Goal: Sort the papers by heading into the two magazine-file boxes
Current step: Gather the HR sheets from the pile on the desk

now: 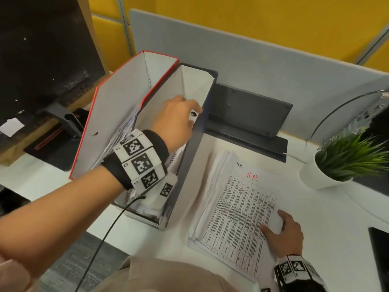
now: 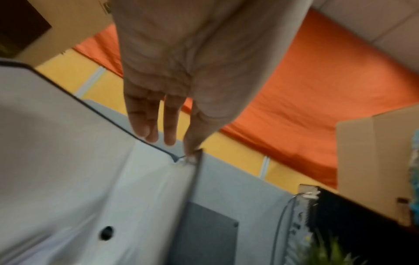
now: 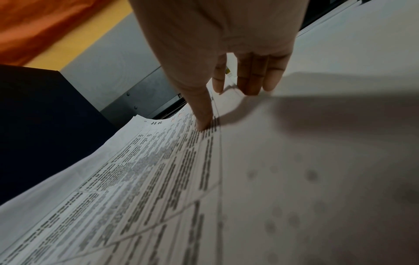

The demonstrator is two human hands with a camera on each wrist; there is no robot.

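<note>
Two magazine-file boxes stand side by side: a red-edged box (image 1: 117, 114) on the left and a dark box (image 1: 189, 165) on the right, each with papers inside. My left hand (image 1: 179, 116) reaches into the dark box, above its papers (image 1: 174, 157). In the left wrist view the left hand (image 2: 172, 143) has straight fingers, holds nothing, and its thumb touches a top corner of the dark box (image 2: 68, 161). A paper stack (image 1: 231, 207) lies right of the boxes, with a red "H.R" heading on its top sheet (image 1: 252, 177). My right hand (image 1: 277, 224) pinches that top sheet (image 3: 147, 170) at its lifted right edge, thumb on the print.
A potted plant (image 1: 328, 171) in a white pot stands at the right. A dark flat device (image 1: 248, 114) lies behind the stack, against a grey partition (image 1: 252, 60). A black monitor (image 1: 42, 49) stands at the left. A black cable (image 1: 101, 245) hangs from my left wrist.
</note>
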